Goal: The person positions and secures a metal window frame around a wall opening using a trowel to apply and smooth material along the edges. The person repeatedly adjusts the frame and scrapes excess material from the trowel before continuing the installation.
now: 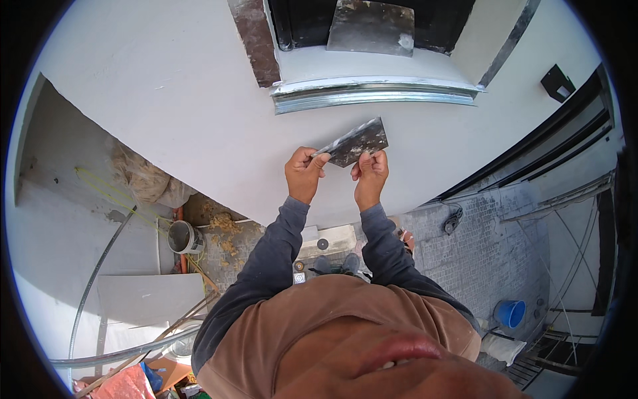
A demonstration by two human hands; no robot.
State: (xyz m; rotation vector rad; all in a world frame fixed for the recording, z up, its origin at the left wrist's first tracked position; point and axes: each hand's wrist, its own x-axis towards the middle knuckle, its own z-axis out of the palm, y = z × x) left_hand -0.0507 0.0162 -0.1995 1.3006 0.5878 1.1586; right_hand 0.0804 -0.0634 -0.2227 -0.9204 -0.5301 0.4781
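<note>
We hold a flat, plaster-smeared trowel blade (354, 141) up in front of the white wall (166, 100), just below the metal-edged sill (372, 95) of the window opening, with our left hand (304, 174) pinching its left end and our right hand (369, 178) gripping its lower edge, the fingers (320, 156) of both clamped together on the blade. A second wide blade (371, 26) rests in the dark opening above. Far below us, well apart, stand a grey bucket (181, 237) and a blue bucket (510, 312).
</note>
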